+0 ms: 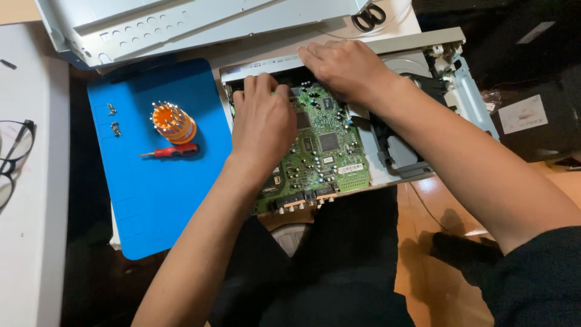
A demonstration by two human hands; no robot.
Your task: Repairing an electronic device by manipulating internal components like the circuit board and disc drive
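Observation:
An opened disc player chassis (417,45) lies in front of me with a green circuit board (330,151) exposed inside. My left hand (263,118) rests palm down on the board's left part, fingers bent at its far edge. My right hand (348,66) presses on the board's far right corner, fingertips against the front panel. Whether either hand grips a part is hidden under the fingers. The grey disc drive (405,145) sits to the right of the board.
A blue work mat (151,194) on the left holds an orange bit holder (173,122), a red screwdriver (172,152) and two small screws (113,119). The removed metal cover (181,27) lies behind, scissors (369,17) beside it. Eyeglasses (15,151) rest far left.

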